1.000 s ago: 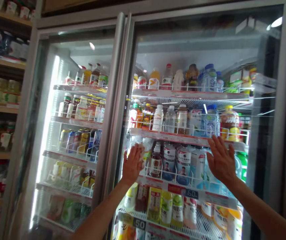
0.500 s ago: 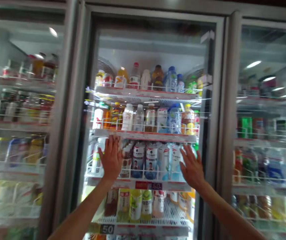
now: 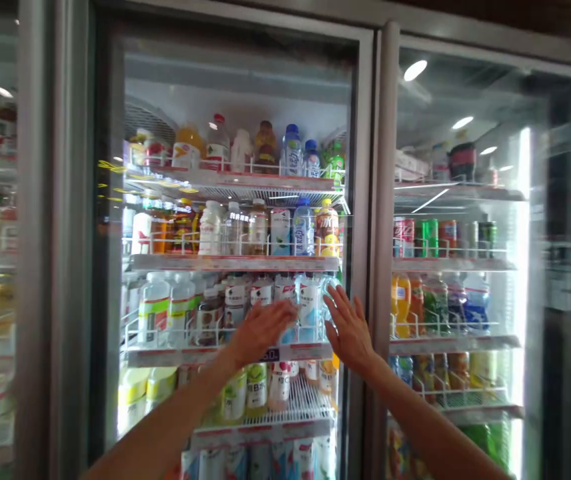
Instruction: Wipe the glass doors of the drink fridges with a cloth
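Shifting leftward in my view since half a second before, the glass door of the middle cooler stood left of centre, shut within its metal frame. My left hand had travelled along the glass from the door's left part towards its right. Its fingers, which had pointed up, now pointed sideways to the right. My right hand had kept near the door's right edge, so the two hands, well apart before, were now just beside each other at mid-height.

Both hands were spread wide and flat, fingers splayed, and neither held anything. The right hand lay against the glass with its fingers slanting up and left. The left hand was blurred, so I could not tell whether its palm truly pressed the pane.

Behind the glass at hand level stood a row of white-labelled bottles on a wire shelf with a red price rail. More drinks filled the shelves above and below. Beyond the frame to the right, the neighbouring door had come further into view, with cans on its second shelf.
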`<state>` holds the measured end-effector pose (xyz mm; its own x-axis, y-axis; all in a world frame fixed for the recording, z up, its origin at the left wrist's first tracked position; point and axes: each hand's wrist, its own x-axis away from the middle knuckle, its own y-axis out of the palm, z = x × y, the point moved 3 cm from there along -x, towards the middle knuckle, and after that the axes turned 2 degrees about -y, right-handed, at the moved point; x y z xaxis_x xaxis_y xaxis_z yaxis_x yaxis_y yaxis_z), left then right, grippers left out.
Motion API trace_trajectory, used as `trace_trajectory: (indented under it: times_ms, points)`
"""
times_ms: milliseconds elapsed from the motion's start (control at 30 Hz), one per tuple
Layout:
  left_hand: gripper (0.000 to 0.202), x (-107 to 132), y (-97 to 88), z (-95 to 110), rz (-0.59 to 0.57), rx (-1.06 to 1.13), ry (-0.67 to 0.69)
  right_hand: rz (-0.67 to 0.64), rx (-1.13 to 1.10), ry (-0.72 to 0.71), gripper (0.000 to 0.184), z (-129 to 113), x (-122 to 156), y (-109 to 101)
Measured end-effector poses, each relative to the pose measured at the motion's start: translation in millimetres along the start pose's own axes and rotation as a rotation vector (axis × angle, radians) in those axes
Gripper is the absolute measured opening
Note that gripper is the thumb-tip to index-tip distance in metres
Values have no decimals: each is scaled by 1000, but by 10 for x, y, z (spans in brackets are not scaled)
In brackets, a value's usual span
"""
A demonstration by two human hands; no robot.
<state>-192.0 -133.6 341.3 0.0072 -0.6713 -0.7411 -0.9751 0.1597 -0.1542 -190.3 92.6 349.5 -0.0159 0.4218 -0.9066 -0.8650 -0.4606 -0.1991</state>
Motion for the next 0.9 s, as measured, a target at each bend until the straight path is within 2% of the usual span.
trace_trajectory:
  times_ms: [67,100,133,167,267,300,333,367,467,533,600,700,767,900]
  points:
    - [39,85,75,355,-109,56,275,-10,-16,-7,60,23,64,-18]
    - [37,84,97,444,-129,66,328,-14,-22,-8,60,31,91,-21]
    - [36,40,114,463,-131,62,320,-15,-29,-7,60,39,115,-21]
    - [36,-40,125,420,-115,45,253,-12,-36,1,60,48,136,-17]
    - [39,-316,141,164,-23,-53,-130,5,-53,40,60,63,205,18]
    - [41,-360,147,142,-6,-73,-211,6,-57,50,59,59,233,36]
    - [42,-367,157,185,-8,-75,-220,3,-58,55,59,50,264,57]
    - [41,-338,171,290,-30,-58,-155,-2,-56,57,59,40,297,76]
    - [39,-106,216,723,-164,42,203,-13,-41,54,57,31,396,115]
    - [37,0,220,839,-209,80,310,-15,-26,62,56,63,451,117]
    - [37,-39,205,740,-179,65,213,-16,-20,82,56,114,499,103]
    - [40,-215,185,473,-64,-7,-131,2,-47,125,57,135,561,63]
    - [41,-274,197,430,-6,-25,-297,17,-130,126,57,44,577,49]
    - [45,-211,253,575,6,19,-363,-3,-424,98,57,-410,457,179]
